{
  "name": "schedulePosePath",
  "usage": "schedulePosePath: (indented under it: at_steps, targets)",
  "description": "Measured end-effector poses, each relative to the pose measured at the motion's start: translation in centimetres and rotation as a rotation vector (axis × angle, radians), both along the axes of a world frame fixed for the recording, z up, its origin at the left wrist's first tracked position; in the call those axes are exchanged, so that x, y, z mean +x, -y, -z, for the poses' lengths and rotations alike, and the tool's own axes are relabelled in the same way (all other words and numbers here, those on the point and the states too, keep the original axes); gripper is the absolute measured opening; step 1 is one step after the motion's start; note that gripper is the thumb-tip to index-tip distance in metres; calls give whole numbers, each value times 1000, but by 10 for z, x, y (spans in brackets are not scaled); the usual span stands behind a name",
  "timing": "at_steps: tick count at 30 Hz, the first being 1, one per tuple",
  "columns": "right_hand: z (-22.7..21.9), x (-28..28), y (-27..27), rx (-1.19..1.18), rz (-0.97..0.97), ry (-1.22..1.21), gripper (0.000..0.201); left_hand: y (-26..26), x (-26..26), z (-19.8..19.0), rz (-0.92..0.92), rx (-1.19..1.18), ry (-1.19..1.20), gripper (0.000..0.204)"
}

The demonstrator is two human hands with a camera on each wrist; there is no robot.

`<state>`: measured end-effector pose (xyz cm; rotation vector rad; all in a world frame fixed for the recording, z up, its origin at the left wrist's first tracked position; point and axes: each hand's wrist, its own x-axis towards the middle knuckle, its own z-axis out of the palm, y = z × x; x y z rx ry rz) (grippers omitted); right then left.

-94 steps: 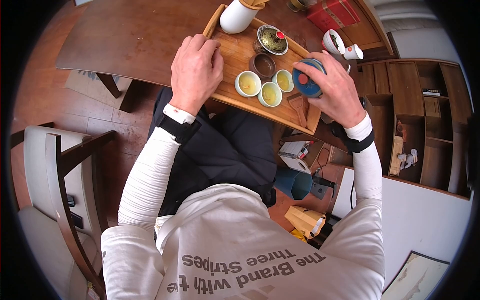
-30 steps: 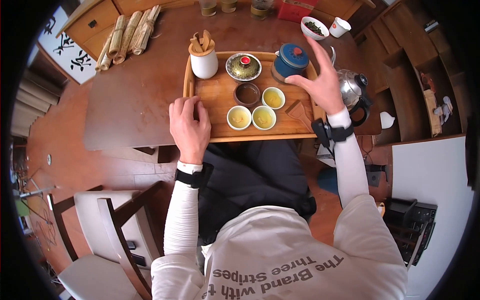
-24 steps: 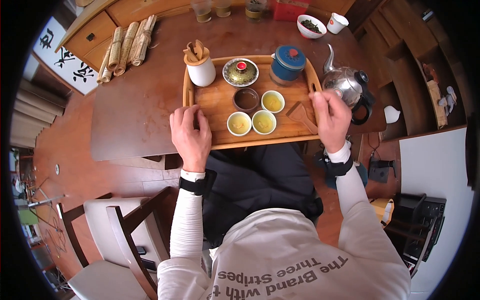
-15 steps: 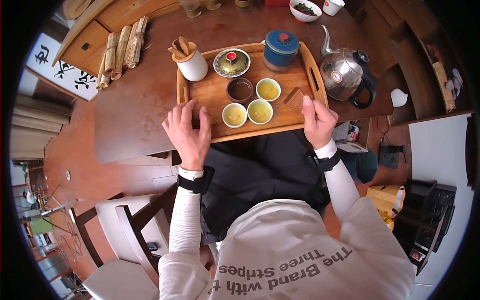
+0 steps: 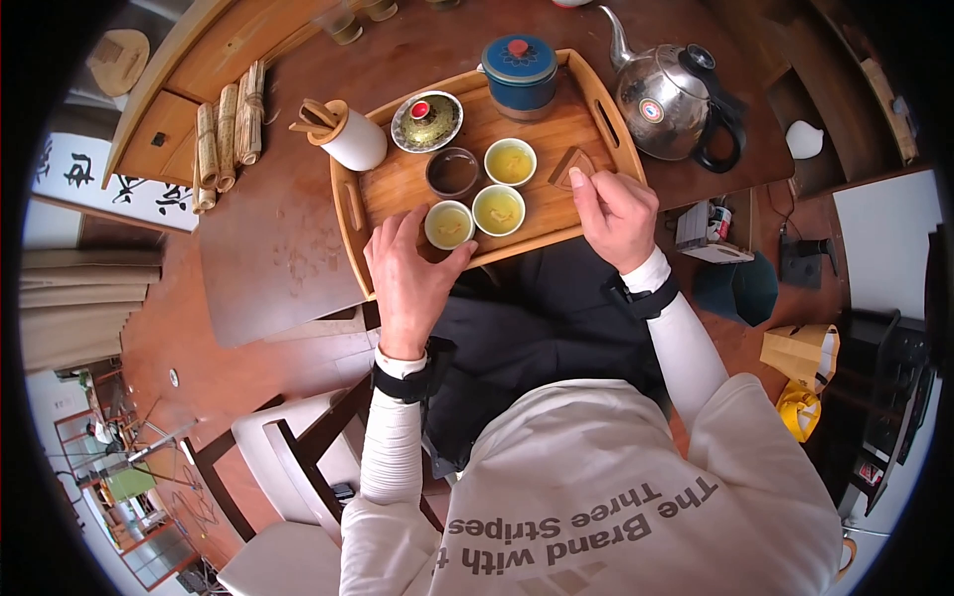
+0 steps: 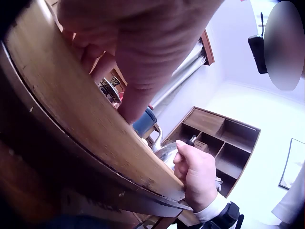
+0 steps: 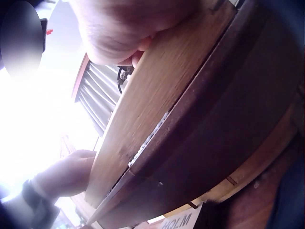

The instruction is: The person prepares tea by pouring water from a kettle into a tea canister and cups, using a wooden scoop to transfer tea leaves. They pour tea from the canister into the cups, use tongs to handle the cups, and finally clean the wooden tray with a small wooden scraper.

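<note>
Pinches the wooden tool (image 5: pixel 569 165) in a curled right hand (image 5: pixel 618 216). Spreads the left hand (image 5: pixel 408 285) loosely around a teacup (image 5: pixel 450 225)

1 small, round, white-rimmed cup (image 5: pixel 450 226) is seen just left of the middle in the head view, set upright on the tray (image 5: pixel 537 246) and partly filled with pale yellow liquid. It is flanked by the thumb and fingers of the left hand (image 5: pixel 412 283); whether it is gripped cannot be told. Right of the middle, 1 flat brown wooden tool (image 5: pixel 567 163) is pinched by the right hand (image 5: pixel 620 217), its broad head pointed toward the upper left, its handle mostly hidden.
</note>
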<state>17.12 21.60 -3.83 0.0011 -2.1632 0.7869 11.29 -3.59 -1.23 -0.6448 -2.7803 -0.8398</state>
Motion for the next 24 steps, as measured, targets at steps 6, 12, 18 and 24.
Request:
schedulePosePath:
  at_steps: [6,12,18,24]
  targets:
    - [-1,1,2,15,18,-21,33,-2,-5,-2,25,-30,42,55]
    - [3,0,0,37,1,-21,33,0,1,-19,-85,36,45,55]
    - [2,-1,1,19,6,-18,33,0,-13,-60,-16,470,252,53]
    - [-3,0,3,21,20,-28,33,-13,-33,-120,35,413,-43,54]
